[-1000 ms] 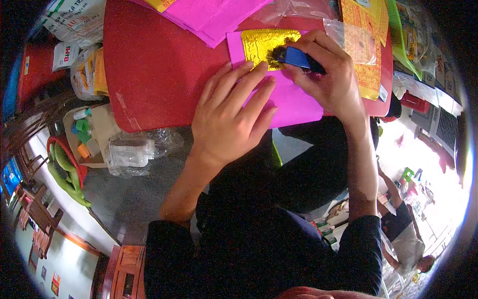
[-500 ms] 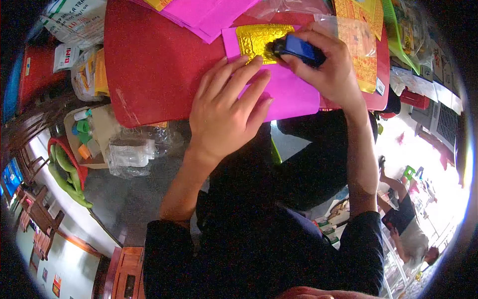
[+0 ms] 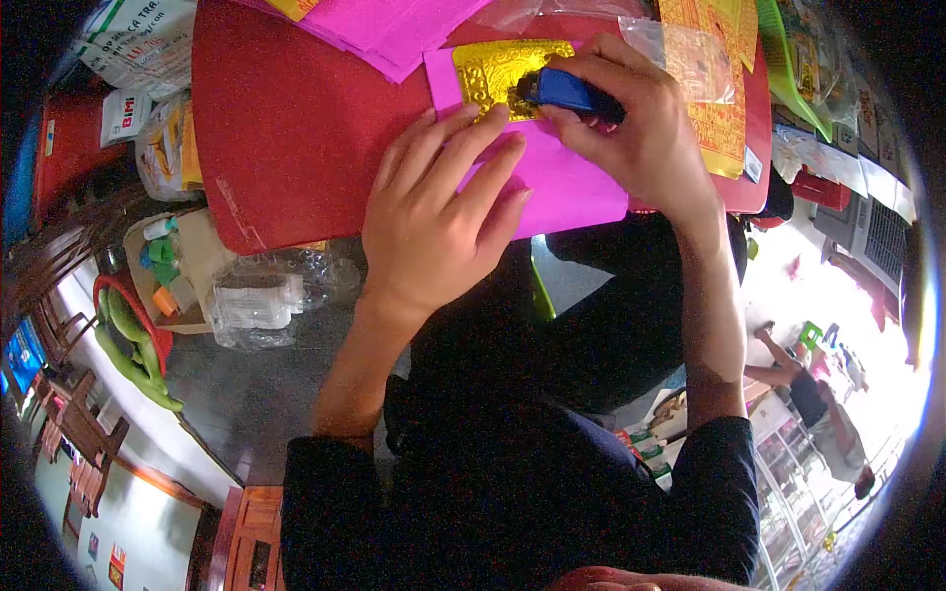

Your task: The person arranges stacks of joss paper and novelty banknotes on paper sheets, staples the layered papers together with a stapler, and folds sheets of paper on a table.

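Observation:
A shiny gold foil sheet (image 3: 485, 74) lies on a pink paper sheet (image 3: 572, 187) at the near edge of the red table. My left hand (image 3: 429, 222) rests flat with fingers spread, its fingertips on the lower edge of the foil and the pink paper. In my right hand (image 3: 641, 123) is a blue and black stapler (image 3: 576, 94), gripped between thumb and fingers. The stapler's front end sits over the right part of the foil; whether its jaws are pressed together is not clear.
A stack of pink sheets (image 3: 394, 34) lies at the far side of the red table (image 3: 296, 138). Orange printed papers (image 3: 724, 138) under clear plastic are at the right, beside a green basket (image 3: 788, 69). A cardboard box (image 3: 197, 261) stands left, below table level. Another person (image 3: 833, 424) is in the right background.
Both hands, the stapler and the foil sit slightly further left in view, along with the table's left edge. The stapler's front is a little higher in view. The background person has shifted position.

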Demonstrator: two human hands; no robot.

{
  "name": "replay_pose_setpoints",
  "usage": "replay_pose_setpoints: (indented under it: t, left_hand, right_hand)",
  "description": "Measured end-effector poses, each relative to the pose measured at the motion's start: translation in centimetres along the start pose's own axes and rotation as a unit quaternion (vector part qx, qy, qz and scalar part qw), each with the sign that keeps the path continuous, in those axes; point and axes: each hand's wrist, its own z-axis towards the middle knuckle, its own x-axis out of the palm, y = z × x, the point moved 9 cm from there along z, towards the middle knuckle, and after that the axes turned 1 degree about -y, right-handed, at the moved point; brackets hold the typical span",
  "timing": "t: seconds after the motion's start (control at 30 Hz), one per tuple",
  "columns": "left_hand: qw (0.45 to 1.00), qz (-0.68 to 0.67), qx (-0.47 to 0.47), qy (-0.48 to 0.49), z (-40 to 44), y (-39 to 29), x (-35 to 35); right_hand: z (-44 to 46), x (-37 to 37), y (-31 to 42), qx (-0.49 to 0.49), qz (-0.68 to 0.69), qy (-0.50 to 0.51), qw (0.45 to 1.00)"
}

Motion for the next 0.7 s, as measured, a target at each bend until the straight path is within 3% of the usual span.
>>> replay_pose_setpoints:
  t: [0.27, 0.7]
  left_hand:
    - [1.000, 0.001, 0.009, -0.017, 0.0, -0.2, -0.3]
    - [1.000, -0.004, 0.006, -0.020, 0.0, -0.1, -0.1]
  right_hand:
    - [-0.1, 0.1, -1.3, 0.022, 0.077, -0.007, 0.997]
    - [0.4, 0.2, 0.2, 0.006, 0.034, 0.021, 0.999]
